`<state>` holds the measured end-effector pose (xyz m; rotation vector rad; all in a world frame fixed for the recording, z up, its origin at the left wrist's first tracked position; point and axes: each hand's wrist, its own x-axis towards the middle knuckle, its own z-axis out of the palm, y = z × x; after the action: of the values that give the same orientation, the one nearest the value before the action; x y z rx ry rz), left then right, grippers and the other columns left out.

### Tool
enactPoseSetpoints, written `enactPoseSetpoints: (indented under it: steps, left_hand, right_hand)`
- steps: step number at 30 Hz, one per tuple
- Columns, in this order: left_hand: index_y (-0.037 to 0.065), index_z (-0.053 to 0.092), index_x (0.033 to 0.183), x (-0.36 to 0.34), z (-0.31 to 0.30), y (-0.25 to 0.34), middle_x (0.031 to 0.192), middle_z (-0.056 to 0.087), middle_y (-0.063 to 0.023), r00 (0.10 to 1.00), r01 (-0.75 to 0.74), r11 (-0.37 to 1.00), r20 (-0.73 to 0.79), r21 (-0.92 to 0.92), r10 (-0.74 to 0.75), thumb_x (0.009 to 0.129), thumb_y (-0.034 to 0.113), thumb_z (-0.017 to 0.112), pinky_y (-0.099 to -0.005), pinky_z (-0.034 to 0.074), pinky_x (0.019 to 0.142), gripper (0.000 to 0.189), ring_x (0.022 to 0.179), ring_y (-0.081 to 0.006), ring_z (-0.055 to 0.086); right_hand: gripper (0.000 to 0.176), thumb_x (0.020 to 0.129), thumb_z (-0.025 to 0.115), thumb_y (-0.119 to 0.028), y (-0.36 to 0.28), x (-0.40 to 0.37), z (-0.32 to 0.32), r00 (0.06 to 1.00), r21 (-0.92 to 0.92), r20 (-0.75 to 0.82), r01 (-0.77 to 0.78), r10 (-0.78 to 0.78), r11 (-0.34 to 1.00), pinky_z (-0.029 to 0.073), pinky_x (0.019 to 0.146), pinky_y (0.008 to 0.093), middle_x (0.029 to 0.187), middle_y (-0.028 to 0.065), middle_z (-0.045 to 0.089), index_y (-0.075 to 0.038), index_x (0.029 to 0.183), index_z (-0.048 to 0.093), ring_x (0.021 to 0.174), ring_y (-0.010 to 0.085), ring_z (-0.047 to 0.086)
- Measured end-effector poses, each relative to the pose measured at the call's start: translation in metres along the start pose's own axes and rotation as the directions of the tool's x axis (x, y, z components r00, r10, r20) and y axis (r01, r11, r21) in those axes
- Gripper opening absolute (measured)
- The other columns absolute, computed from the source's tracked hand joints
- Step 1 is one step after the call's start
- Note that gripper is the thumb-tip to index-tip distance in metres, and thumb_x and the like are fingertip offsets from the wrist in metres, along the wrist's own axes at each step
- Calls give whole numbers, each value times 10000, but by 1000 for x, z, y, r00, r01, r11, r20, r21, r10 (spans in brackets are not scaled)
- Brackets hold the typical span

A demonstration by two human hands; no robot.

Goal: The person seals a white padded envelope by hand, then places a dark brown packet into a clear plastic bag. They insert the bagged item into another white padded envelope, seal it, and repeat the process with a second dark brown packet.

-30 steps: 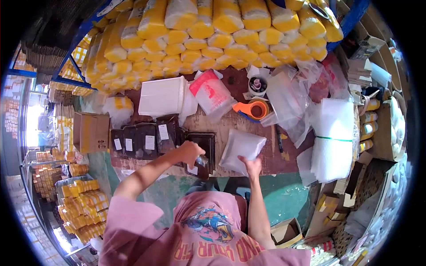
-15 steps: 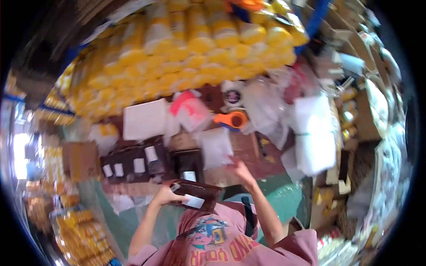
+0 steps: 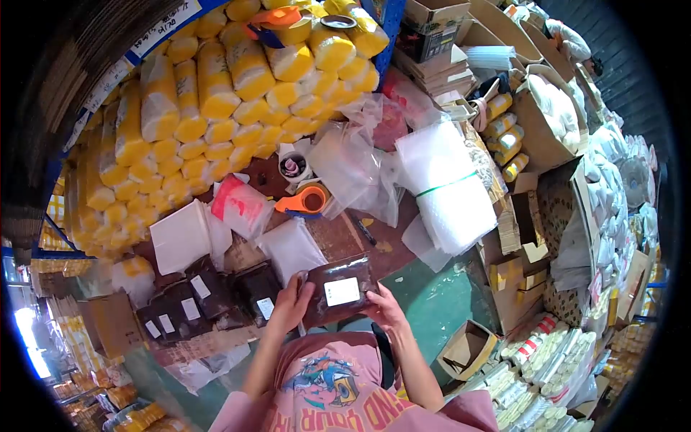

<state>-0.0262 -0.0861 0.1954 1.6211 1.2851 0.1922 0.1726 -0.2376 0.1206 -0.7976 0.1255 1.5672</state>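
A dark brown, glossy wrapped package (image 3: 317, 302) with a white label is held level in front of my shirt. My left hand (image 3: 293, 305) grips its left edge, thumb on top. On the opposite side my right hand (image 3: 387, 308) has closed around the lower right corner. Several similar dark packages (image 3: 209, 294) with white labels stand in a row to the left on the table. Just beyond my hands lies a stack of clear plastic bags (image 3: 291, 245). An orange tape dispenser (image 3: 306, 201) rests farther back.
Yellow wrapped rolls (image 3: 216, 86) are piled high at the back left. A strapped bundle of white bubble-wrap sheets (image 3: 450, 191) lies at right, near a black marker (image 3: 366, 232). A small open carton (image 3: 466, 349) sits low at right; stacked cardboard boxes (image 3: 108, 322) flank the table.
My right hand has come down from near the plastic bags onto the package, so both hands now hold it. The package has risen and its label faces up. The view has turned rightward.
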Motion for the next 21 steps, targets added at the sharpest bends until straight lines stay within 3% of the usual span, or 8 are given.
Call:
enactPoseSetpoints:
  steps: [1,5,6,7,9,12,17,21]
  left_hand:
    - [-26,559,1189,-1,-5,20,1044,626,-306,998,-17,995,60,99,11,1025,330,447,-448,494,829,408,1048,-462,587]
    - [-11,599,1038,13,3,7,845,638,-282,986,-132,964,-72,232,153,994,256,519,-520,490,671,282,824,-467,625]
    - [4,597,970,18,7,-5,775,625,-262,933,-287,890,-107,353,343,988,222,531,-527,475,610,228,741,-451,624]
    - [7,594,954,18,4,1,772,624,-258,934,-294,892,-96,344,344,984,211,540,-517,480,605,214,739,-447,625]
    - [12,587,922,15,-2,21,765,623,-250,936,-302,899,-80,318,342,976,190,558,-496,491,594,188,735,-440,627]
    - [0,567,953,16,-6,33,830,641,-251,919,-384,890,15,246,393,959,162,589,-453,505,617,164,783,-435,638]
    - [19,482,971,37,5,25,824,638,-225,907,-412,825,261,387,331,963,164,586,-441,487,561,179,761,-397,647]
    - [20,469,965,52,26,23,760,616,-216,823,-560,792,271,241,499,976,158,560,-464,474,555,165,718,-408,634]
  right_hand:
    - [541,889,658,-99,-5,-3,1,1000,33,21,2,-3,999,520,945,468,1277,121,576,-21,1371,424,1132,264,601]
    - [773,698,746,31,-10,0,-12,992,-33,83,97,-94,995,478,1005,393,1290,127,569,-15,1388,402,1182,247,577]
    - [822,645,745,68,-17,-3,-12,996,-62,85,44,-39,997,462,1016,352,1285,127,574,-2,1387,399,1198,233,568]
    - [765,675,744,45,-24,-4,-7,985,-90,170,60,-44,994,471,1000,351,1263,122,591,8,1367,421,1173,225,581]
    - [679,699,749,10,-28,-2,-7,993,-158,80,-69,82,985,493,965,348,1206,117,625,8,1320,473,1101,215,617]
    - [586,721,754,-31,-19,7,1,998,-120,-46,-54,49,991,510,934,350,1147,111,652,12,1259,525,1025,207,646]
    - [580,694,769,-62,-15,-3,-4,983,-83,-140,111,-122,990,513,931,365,1142,119,658,14,1225,548,1017,224,653]
    - [621,669,770,-46,-12,-16,-18,963,-5,-205,178,-176,984,522,939,392,1153,134,652,15,1237,526,1036,250,655]
